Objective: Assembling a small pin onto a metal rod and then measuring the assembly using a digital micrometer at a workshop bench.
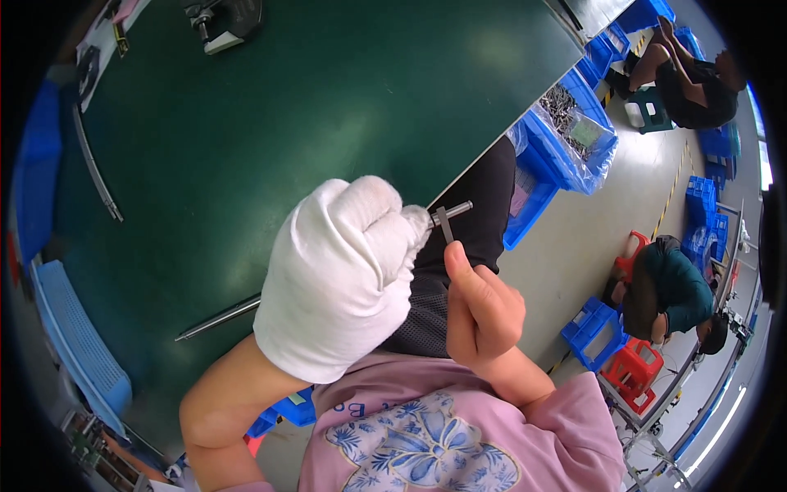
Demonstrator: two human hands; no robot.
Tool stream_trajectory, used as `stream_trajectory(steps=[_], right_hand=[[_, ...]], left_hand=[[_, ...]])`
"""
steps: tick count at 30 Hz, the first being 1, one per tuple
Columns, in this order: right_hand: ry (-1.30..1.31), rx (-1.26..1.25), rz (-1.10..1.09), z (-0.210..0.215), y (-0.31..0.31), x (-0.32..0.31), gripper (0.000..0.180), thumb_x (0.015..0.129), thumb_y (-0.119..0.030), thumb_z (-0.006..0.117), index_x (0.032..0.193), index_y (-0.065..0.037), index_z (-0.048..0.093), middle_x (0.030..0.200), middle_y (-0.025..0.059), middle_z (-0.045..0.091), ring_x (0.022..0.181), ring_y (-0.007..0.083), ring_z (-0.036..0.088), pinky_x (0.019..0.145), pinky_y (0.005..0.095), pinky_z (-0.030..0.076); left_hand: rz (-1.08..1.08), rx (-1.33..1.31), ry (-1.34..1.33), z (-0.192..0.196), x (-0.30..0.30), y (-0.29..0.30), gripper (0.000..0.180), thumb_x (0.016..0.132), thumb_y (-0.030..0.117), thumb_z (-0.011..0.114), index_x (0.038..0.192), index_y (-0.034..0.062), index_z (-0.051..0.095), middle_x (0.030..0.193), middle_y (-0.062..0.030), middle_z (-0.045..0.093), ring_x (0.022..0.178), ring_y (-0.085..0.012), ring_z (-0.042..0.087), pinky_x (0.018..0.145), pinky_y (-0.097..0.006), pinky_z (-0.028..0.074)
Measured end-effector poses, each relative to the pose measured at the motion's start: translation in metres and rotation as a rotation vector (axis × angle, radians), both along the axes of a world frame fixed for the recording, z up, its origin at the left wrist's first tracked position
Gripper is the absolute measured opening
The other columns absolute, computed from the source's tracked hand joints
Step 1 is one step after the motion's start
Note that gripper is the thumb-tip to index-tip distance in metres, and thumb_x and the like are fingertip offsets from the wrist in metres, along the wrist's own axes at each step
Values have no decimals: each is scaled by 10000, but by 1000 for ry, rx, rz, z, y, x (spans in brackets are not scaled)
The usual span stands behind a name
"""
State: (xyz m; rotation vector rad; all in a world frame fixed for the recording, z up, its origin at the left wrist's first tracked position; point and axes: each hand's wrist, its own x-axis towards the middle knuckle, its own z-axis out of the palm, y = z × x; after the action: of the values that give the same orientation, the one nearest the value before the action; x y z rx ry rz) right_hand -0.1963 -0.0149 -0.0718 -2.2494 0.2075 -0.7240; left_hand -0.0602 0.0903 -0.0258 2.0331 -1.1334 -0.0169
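The gloved left hand (338, 279) is fisted on a rod (220, 317), hiding its middle, over the table (287, 107) edge; the bare right hand (482, 307) pinches a clip (444, 225) at its tip, beside a bin (566, 135) of bagged metal parts.

left hand (336, 279): gloved, fist clenched | right hand (479, 307): bare, fingers curled, thumb up

I see a green table (328, 98); right of it sit blue bins (566, 139) of metal parts, beyond them two crouching workers (672, 287) and red stools (635, 369).
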Motion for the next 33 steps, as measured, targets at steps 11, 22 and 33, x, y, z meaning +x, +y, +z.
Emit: stream_trajectory(steps=[11, 22, 33], right_hand=[[-66, 8, 33, 9, -4, 25, 536, 594, 141, 541, 1116, 45, 613, 523, 24, 346, 382, 137, 366, 378, 262, 299], [-35, 64, 36, 4, -2, 7, 476, 642, 140, 539, 1103, 45, 610, 549, 39, 388, 402, 154, 395, 386, 264, 310], [12, 30, 33, 8, 1, 5, 505, 617, 126, 544, 1112, 48, 608, 568, 39, 388, 406, 152, 401, 388, 266, 316]], left_hand=[[0, 29, -7, 2, 1, 2, 119, 619, -21, 653, 702, 49, 604, 716, -75, 526, 614, -293, 507, 516, -396, 415], [22, 16, 45, 1, -2, 1, 228, 633, -67, 727, 695, 56, 546, 671, -67, 485, 570, -241, 485, 484, -339, 368], [-1, 45, -54, 0, 1, 4, 143, 618, -13, 674, 708, 62, 591, 728, -64, 516, 607, -276, 505, 507, -391, 414]])
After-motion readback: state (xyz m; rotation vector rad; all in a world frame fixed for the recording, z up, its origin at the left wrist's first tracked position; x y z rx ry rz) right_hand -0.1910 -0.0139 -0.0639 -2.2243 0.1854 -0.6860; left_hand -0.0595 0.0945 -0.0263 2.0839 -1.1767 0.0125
